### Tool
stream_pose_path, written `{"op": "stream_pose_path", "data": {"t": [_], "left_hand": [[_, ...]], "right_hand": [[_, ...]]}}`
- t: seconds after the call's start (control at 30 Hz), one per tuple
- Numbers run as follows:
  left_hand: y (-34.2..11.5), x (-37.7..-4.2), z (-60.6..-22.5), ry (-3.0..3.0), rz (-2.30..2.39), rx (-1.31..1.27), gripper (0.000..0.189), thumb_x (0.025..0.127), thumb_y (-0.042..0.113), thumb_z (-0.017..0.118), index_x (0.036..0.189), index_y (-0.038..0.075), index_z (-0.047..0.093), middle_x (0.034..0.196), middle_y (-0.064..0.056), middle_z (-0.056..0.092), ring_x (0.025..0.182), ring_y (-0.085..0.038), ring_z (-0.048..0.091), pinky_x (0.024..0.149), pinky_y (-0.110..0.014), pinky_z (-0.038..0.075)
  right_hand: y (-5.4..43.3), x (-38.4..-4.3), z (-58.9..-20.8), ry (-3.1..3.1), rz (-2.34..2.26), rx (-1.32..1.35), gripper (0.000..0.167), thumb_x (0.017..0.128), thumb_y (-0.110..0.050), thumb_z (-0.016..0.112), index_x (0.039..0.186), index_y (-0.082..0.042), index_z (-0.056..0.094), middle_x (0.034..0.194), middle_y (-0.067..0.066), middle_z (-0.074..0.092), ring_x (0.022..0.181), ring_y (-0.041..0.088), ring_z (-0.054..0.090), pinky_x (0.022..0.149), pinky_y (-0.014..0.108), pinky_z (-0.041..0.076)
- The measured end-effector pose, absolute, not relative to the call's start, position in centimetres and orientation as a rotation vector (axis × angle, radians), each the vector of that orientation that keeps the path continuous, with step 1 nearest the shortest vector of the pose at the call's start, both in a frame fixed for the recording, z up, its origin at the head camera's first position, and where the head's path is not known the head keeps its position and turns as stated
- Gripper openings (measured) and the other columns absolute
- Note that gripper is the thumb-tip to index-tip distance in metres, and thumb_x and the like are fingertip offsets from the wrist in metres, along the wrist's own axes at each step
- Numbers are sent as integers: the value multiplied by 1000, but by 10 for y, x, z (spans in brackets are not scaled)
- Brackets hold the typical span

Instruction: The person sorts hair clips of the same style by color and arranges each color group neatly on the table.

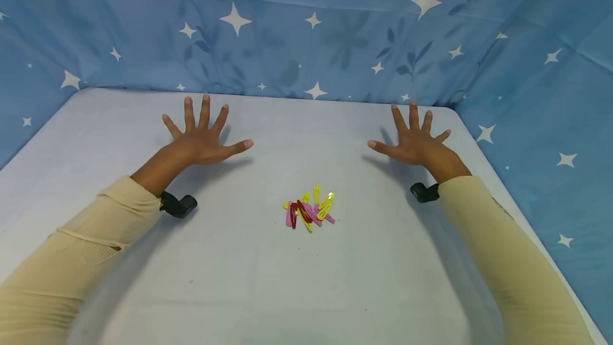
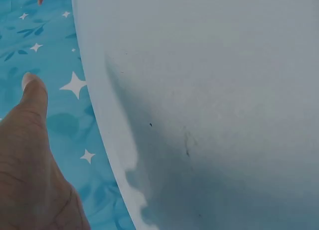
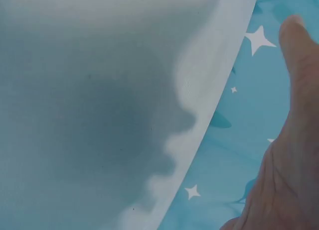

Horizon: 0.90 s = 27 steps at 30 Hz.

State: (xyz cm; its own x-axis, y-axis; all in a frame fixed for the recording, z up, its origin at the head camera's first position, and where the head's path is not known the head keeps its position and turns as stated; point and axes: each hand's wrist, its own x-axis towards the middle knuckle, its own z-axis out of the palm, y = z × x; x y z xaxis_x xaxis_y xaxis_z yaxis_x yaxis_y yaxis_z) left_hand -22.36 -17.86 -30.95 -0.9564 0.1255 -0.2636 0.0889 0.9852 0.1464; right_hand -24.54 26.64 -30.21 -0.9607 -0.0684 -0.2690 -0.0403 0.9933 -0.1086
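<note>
Head view: left hand [image 1: 198, 145] and right hand [image 1: 415, 144] well apart, fingers straight and spread, at the table's far part. Between them, nearer the wearer, snap hair clips [image 1: 310, 213] lie in one loose, overlapping cluster: glossy yellow, pink and dark red, elongated, some slotted. White table [image 1: 268, 286] bears scattered dark specks. Beyond, blue drapery [image 1: 282, 41] printed with white stars and leaf sprigs, lightly creased.

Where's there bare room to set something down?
Apart from specks, two patches of the white table are bare: in front of the hair clips, between the sleeves; and behind the clips, between the left hand and right hand, up to the blue backdrop. The clips lie crowded together.
</note>
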Motion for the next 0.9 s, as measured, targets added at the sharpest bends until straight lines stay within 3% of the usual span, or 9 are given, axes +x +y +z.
{"op": "stream_pose_path", "data": {"t": [0.23, 0.4, 0.5, 0.6, 0.7, 0.8, 0.9], "left_hand": [[-180, -224, -309, 2895, 158, 231, 116, 75, 95, 26, 157, 24, -16, 152, -7, -46, 137, -37, -45, 96, -78, -26], [-177, -224, -313, 2947, 166, 289, 117, 76, 94, 29, 158, 23, -14, 155, -10, -41, 141, -38, -40, 100, -76, -25], [-172, -224, -316, 2998, 259, 322, 116, 77, 90, 38, 160, 21, -5, 161, -16, -27, 145, -39, -33, 103, -75, -24], [-166, -222, -318, 3042, 409, 365, 112, 79, 83, 50, 161, 19, 10, 165, -22, -4, 150, -41, -20, 107, -74, -20], [-159, -220, -320, 3064, 539, 429, 101, 81, 74, 59, 157, 15, 26, 162, -21, 21, 152, -42, 5, 111, -73, -10], [-154, -217, -322, 3034, 640, 488, 91, 85, 65, 63, 152, 10, 37, 155, -19, 39, 145, -40, 29, 116, -68, 10], [-149, -213, -323, 2973, 736, 519, 82, 87, 58, 67, 147, 7, 46, 147, -17, 50, 137, -36, 43, 113, -59, 32]], "right_hand": [[266, -246, -305, 2864, -178, -110, 112, 85, -79, 45, 156, -24, -22, 154, 15, -42, 143, 54, -25, 95, 88, 1], [258, -244, -306, 2887, -236, -181, 104, 90, -69, 50, 159, -20, -10, 159, 20, -31, 146, 53, -18, 98, 87, 2], [251, -241, -304, 2883, -295, -227, 97, 93, -61, 53, 160, -17, 1, 162, 22, -22, 148, 52, -13, 102, 84, 3], [243, -236, -304, 2870, -334, -270, 92, 93, -56, 57, 160, -16, 9, 164, 22, -14, 150, 49, -8, 105, 82, 4], [236, -230, -304, 2862, -372, -320, 88, 93, -52, 61, 159, -15, 16, 165, 20, -7, 151, 47, -4, 107, 80, 5], [231, -226, -307, 2869, -399, -376, 84, 92, -49, 64, 158, -14, 25, 166, 20, 0, 152, 44, 1, 109, 78, 8], [227, -223, -310, 2887, -411, -426, 79, 91, -47, 67, 155, -14, 32, 166, 18, 8, 152, 43, 7, 112, 74, 13]]}}
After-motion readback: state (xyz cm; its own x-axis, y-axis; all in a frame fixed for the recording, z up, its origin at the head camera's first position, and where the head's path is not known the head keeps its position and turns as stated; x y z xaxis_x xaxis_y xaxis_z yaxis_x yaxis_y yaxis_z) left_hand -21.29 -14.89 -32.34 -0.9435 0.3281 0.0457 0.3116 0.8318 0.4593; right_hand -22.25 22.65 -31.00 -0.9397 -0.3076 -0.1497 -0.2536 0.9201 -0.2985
